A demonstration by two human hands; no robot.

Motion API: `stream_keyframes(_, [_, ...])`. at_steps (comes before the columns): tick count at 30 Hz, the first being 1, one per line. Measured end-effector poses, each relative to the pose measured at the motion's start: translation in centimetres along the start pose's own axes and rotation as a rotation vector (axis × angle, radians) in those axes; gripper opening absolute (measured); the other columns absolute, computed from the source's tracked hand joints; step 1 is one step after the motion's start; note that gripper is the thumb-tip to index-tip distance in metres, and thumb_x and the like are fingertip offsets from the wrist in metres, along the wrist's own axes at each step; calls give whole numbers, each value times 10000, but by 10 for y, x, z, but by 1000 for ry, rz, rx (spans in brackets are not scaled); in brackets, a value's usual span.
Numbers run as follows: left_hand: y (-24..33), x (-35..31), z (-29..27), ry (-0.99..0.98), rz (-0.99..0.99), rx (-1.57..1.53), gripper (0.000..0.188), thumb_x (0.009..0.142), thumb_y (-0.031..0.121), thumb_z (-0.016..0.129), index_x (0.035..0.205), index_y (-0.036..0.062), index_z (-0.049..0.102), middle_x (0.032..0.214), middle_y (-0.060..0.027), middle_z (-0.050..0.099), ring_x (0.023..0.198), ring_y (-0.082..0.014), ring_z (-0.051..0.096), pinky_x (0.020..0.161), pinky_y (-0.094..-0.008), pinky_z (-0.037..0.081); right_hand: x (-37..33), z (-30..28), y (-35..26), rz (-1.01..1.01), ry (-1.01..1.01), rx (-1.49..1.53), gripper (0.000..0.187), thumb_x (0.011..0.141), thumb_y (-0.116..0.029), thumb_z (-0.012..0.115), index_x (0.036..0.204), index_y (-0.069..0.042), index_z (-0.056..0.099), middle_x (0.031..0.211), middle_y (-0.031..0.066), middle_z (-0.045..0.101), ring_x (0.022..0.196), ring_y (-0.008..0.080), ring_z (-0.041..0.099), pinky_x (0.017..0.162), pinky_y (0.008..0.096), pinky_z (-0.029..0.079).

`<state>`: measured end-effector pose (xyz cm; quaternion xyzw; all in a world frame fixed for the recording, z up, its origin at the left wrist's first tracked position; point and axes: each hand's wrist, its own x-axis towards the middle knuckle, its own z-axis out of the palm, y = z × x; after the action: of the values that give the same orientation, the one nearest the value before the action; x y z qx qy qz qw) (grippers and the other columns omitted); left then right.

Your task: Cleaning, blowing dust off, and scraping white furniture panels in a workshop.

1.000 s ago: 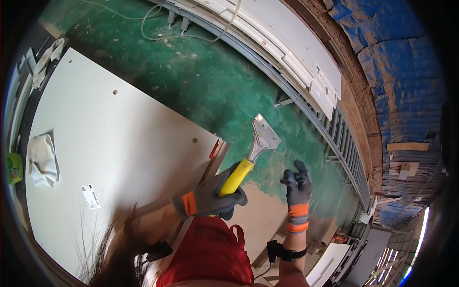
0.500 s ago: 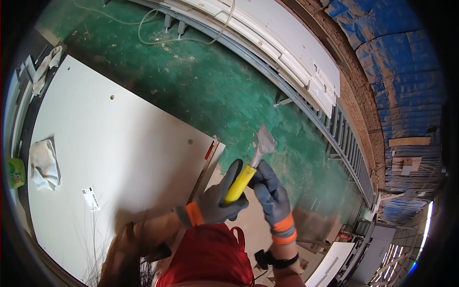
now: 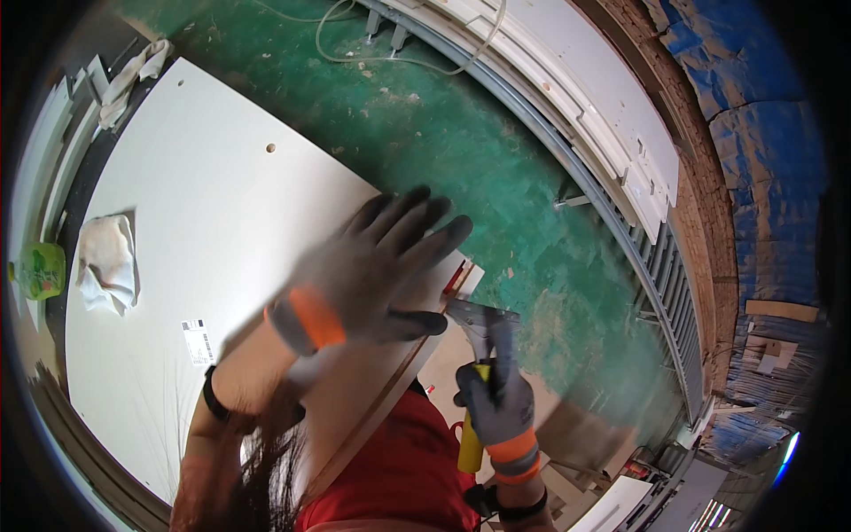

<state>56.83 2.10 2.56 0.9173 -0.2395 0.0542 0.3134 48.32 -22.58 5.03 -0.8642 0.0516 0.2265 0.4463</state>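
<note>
My left hand (image 3: 359,266), in a grey glove with an orange cuff band, hovers or rests over the near right corner of a large white panel (image 3: 213,195). Its fingers are spread and it holds nothing; whether the palm touches the panel I cannot tell. In my right hand (image 3: 501,403), also gloved, is a scraper with a yellow handle (image 3: 471,452). The grey scraper blade (image 3: 483,314) points away from me, close to the panel's brown edge. A small red piece (image 3: 456,278) shows at the panel's corner.
On the panel lie a folded white cloth (image 3: 106,263) and a printed label (image 3: 197,342). A green bag-like item (image 3: 42,271) stands at far left. Beyond the green floor (image 3: 496,204), a metal roller rack (image 3: 585,177) carries stacked white boards (image 3: 612,133). A pale hose (image 3: 399,58) loops there.
My left hand has let go of the scraper's handle and moved up and left over the panel, fingers spreading. The scraper has come lower, now in my right hand. The view has shifted.
</note>
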Motion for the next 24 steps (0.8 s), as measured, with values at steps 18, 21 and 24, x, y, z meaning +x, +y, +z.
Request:
stream_keyframes(18, [-23,15,41,-170,13,14,930,612,538,772,1371,99,465,1266,-101,507,1205,-287,476,1148,-568,218,7,24,-21,-61,-55,-294,608,858,-64,550,1439,-31,371,730,149,584,560,296,575,519,409,441])
stream_keyframes(21, [-24,11,46,-41,57,22,838,694,602,701,1328,87,513,1170,-105,574,1173,-267,503,1186,-514,146,4,24,-17,-62,-60,-314,598,863,-59,554,1433,-28,376,718,158,572,552,301,580,511,418,441])
stream_keyframes(24, [-22,14,40,-122,29,44,828,715,622,669,1332,92,510,1190,-109,567,1186,-264,494,1188,-514,140,8,25,-31,-44,-76,-245,588,871,-50,550,1431,-25,375,731,177,580,543,307,586,506,429,443])
